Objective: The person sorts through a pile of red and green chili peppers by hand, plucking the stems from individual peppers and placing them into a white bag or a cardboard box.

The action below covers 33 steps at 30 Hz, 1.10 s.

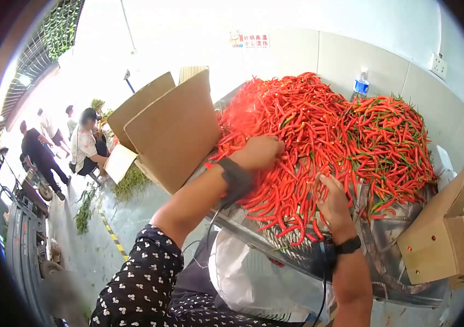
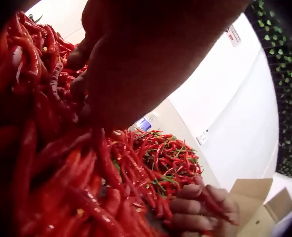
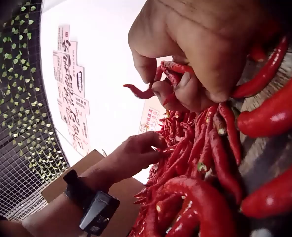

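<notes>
I'm likely sorting: at the heap of slender red chillies [image 1: 297, 109], my right hand [image 1: 333, 203] pinches some; left hand [image 1: 259, 153] half-curled, hold unclear. Next needs gentle separating.

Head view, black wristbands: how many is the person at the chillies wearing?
2. The left black wristband, partly blurred, sits behind the left hand; the right black wristband sits below the right hand. Both wrists show, so none seems hidden.
</notes>
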Tool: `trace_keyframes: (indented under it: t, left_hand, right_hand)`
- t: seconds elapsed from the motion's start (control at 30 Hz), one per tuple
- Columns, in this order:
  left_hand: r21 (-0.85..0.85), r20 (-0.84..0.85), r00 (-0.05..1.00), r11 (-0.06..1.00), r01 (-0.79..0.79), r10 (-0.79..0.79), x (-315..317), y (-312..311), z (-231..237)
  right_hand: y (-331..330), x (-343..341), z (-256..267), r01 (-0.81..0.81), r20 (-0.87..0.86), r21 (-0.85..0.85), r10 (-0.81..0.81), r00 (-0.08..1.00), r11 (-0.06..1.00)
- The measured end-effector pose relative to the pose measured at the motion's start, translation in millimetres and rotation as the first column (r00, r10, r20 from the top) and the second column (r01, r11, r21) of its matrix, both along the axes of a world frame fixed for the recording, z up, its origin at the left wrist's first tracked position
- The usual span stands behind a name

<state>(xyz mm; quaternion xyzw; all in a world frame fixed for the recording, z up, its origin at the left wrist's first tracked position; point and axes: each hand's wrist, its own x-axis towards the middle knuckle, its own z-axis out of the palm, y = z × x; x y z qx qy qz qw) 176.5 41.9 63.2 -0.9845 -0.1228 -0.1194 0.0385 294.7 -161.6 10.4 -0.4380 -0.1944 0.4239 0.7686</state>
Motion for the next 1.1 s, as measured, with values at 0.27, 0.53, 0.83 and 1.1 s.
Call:
trace_keyframes:
  t: [0.27, 0.53, 0.83, 1.1]
  left_hand:
    - [-0.275, 0.272, 0.94, 0.953, -0.128, 0.205, 48.4, 54.8, 10.4]
    - [-0.284, 0.233, 0.92, 0.926, -0.247, 0.316, 93.4, 75.6, -10.4]
    - [-0.219, 0.177, 0.98, 0.975, -0.045, 0.085, 68.7, 48.0, -6.1]
    - [-0.236, 0.129, 0.991, 0.972, 0.003, 0.028, 70.1, 22.1, -8.6]
  right_hand:
    - [0.8, 4.4, -3.9, -0.063, -0.025, 0.032, 0.064, 0.998, 0.997]
    - [3.3, 8.5, -8.9, -0.073, -0.045, 0.021, 0.074, 0.996, 0.997]
    - [4.5, 7.0, -8.2, -0.061, -0.039, 0.011, 0.062, 0.997, 0.998]
    - [-0.3, 9.0, -7.9, -0.111, 0.008, 0.04, 0.111, 0.994, 0.993]
